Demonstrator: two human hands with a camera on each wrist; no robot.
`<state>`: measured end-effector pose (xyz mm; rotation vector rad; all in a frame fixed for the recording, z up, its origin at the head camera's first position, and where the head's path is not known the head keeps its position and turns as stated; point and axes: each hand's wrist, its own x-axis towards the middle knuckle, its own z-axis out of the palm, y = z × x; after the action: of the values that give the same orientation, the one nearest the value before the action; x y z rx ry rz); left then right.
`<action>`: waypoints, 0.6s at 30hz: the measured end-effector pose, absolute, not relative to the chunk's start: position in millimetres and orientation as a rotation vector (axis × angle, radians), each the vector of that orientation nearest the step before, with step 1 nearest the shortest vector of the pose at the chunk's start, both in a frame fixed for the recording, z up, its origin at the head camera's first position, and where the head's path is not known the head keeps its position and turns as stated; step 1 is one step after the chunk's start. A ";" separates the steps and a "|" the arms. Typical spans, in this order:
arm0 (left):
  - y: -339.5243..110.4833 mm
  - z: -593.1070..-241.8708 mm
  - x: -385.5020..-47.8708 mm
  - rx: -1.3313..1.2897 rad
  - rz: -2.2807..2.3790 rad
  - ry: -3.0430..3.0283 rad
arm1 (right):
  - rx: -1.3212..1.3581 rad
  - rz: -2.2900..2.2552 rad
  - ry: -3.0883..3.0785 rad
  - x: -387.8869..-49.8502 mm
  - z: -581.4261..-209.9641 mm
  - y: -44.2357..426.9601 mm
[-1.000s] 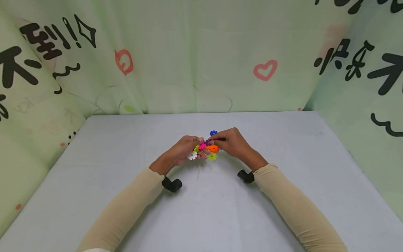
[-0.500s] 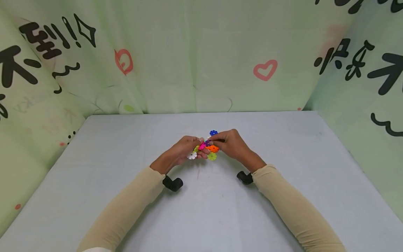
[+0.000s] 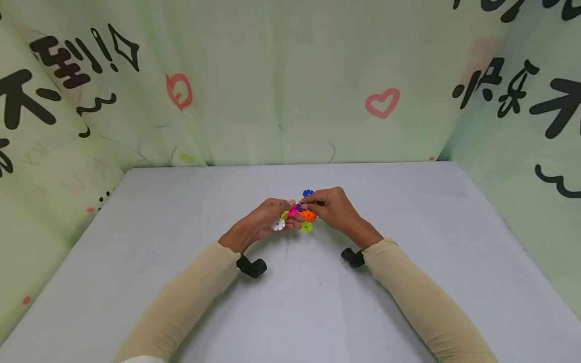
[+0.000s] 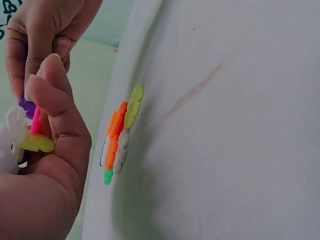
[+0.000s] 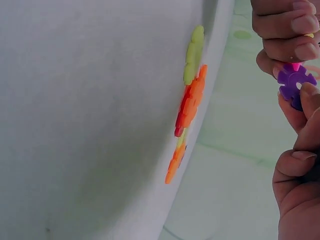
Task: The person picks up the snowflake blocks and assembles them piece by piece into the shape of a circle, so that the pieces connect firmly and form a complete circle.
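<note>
Both hands meet above the far middle of the table. My left hand [image 3: 262,218] holds joined notched plastic discs: a white disc [image 4: 12,132], a yellow-green disc [image 4: 38,143] and a pink disc [image 3: 292,212]. Between thumb and fingers, my right hand [image 3: 337,207] pinches a purple notched disc [image 5: 291,82]. The purple disc sits against the pink one at the left fingertips; how far their notches are pushed together is hidden. A dark patch shows in the right palm, too shaded to identify.
Loose discs lie on the white-covered table [image 3: 290,297] just beyond and below the hands: a blue disc [image 3: 308,193], an orange disc [image 3: 308,216], a yellow-green disc [image 3: 306,228] and a red disc [image 5: 182,112]. A printed green curtain [image 3: 281,85] encloses the back and sides.
The hands keep the same hold on the discs, with only a slight shift of the left forearm to the right. The head view has tilted a little.
</note>
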<state>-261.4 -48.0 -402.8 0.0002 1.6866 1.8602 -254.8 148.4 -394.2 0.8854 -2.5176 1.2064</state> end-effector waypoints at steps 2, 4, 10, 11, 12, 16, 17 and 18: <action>-47.4 -404.1 -260.9 -0.013 1.890 1.668 | 0.870 1.236 -2.508 -254.8 -395.2 148.4; -47.2 -404.8 -260.7 -0.013 1.902 1.666 | 0.861 1.258 -2.501 -254.9 -396.6 147.8; -48.6 -404.4 -258.7 0.000 1.896 1.658 | 0.832 1.284 -2.541 -254.3 -397.9 145.9; -49.0 -404.0 -257.8 0.003 1.892 1.656 | 0.828 1.289 -2.558 -254.2 -397.5 146.0; -49.1 -403.3 -256.9 0.005 1.894 1.642 | 0.825 1.296 -2.574 -254.3 -397.0 146.2; -49.3 -401.1 -254.7 0.027 1.882 1.593 | 0.831 1.345 -2.645 -255.1 -393.6 148.5; -49.4 -400.7 -254.6 0.024 1.879 1.581 | 0.834 1.370 -2.666 -255.6 -392.6 149.2; -49.4 -400.4 -254.6 0.020 1.878 1.569 | 0.839 1.384 -2.688 -256.3 -391.6 150.1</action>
<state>-254.6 -49.4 -400.4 0.0203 1.5694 1.8781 -256.3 150.1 -391.6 0.8394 -2.6877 1.3836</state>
